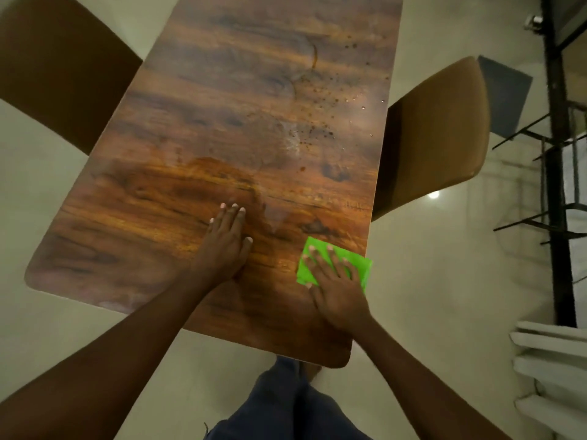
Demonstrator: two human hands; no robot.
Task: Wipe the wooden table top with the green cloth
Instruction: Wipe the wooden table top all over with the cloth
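The wooden table top (pixel 222 122) runs away from me, dark brown with strong grain. A folded green cloth (pixel 360 265) lies flat near its right edge, close to the near corner. My right hand (pixel 336 287) presses flat on the cloth with fingers spread, covering most of it. My left hand (pixel 227 241) rests palm down on the bare wood near the middle, holding nothing. Dark specks and small droplets (pixel 320 103) are scattered over the far right part of the top, beside a dull smeared patch (pixel 286 138).
A tan chair (pixel 441 134) stands against the table's right side, a dark brown chair (pixel 54 68) at the far left. A black metal rack (pixel 559 160) and white slats (pixel 552 360) stand at the right. My legs (pixel 286 408) are below the near edge.
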